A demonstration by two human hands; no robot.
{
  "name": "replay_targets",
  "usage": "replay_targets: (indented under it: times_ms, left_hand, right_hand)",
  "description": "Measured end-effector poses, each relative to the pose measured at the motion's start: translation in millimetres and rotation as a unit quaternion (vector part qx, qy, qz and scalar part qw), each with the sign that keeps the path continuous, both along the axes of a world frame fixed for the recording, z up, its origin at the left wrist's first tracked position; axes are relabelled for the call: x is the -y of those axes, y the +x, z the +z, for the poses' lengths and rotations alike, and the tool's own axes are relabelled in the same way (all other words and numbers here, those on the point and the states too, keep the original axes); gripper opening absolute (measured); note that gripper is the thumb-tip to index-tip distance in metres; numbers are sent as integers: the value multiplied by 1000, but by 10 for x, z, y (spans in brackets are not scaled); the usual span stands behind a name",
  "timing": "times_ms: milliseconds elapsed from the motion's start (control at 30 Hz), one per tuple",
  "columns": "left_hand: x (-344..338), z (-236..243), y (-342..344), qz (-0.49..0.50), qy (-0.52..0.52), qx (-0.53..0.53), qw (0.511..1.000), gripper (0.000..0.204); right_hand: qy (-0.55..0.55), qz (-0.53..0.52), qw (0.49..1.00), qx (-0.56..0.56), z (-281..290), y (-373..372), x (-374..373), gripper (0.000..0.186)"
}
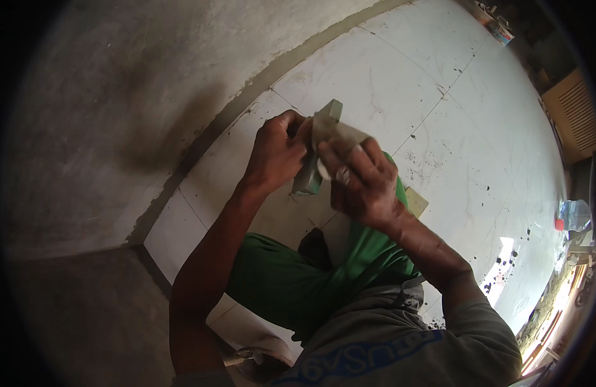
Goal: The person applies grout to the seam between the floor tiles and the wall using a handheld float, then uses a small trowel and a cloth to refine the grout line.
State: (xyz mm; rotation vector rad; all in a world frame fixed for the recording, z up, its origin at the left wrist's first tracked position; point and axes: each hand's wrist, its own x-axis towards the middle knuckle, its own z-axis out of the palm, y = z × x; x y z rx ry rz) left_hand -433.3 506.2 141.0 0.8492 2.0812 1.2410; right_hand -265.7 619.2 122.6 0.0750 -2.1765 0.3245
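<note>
My left hand is closed around the edge of a long, narrow grey-green block, held tilted above the tiled floor. In my right hand, bent fingers grip a thin, flat grey plate like a scraper blade, which lies against or just over the block. A small white rounded piece shows beneath the right fingers; whether it belongs to the plate I cannot tell. Both hands are close together, and the right one hides part of the block. A ring-like band sits on a right finger.
Large white floor tiles carry dark crumbs and meet a grey plastered wall. A yellowish square piece lies beside my green-clad knee. A round vessel is at the bottom. A clear red-capped bottle and slatted brown panel are at right.
</note>
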Motion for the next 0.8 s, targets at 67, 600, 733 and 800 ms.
replay_targets:
  times_ms: [67, 600, 733, 800]
  left_hand:
    - [-17, -10, 39, -5, -12, -2, 1000, 40]
    - [13, 46, -34, -67, 59, -28, 996, 22]
    - [25, 155, -4, -46, 90, -40, 994, 23]
    - [49, 159, 30, -39, 99, -31, 994, 23]
  right_hand:
    - [2, -18, 1000, 9, -2, 9, -164, 64]
    - [-69, 26, 997, -26, 192, 178, -442, 46]
    - [-150, 34, 983, -103, 325, 180, -625, 40]
    - [-189, 66, 975, -95, 475, 256, -604, 43]
